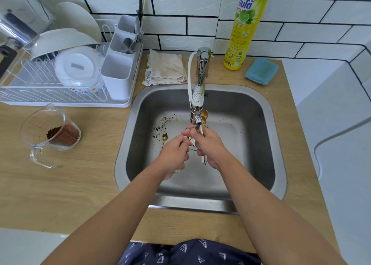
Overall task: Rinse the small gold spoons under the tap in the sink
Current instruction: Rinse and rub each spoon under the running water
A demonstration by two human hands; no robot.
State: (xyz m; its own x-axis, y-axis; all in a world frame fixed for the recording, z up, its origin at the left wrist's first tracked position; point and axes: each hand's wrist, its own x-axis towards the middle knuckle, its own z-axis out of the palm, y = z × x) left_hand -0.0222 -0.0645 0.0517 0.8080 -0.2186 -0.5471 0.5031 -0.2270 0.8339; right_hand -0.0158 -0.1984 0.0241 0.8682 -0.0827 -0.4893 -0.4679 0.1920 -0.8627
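Right hand [208, 146] apparently around spoons [204, 122].

Three gold spoons [204, 117], one tap [197, 98], one sink [269, 124], two hands [174, 154].

Spoons [204, 120] in right hand [208, 146]: gold bowls, white handles. Lone spoon [163, 142] on sink floor: gold throughout. Item between the hands: white with black dots. Sink [261, 112]: grey steel, black specks near its far-left corner. Worktop [60, 184]: light wood grain. Bottle [244, 28] at far edge: yellow, green top, lime print. Cloth [262, 71]: blue. Towel [166, 68]: beige. Wall tiles [301, 34]: white, black grout. Garment [190, 252]: navy, white triangles.
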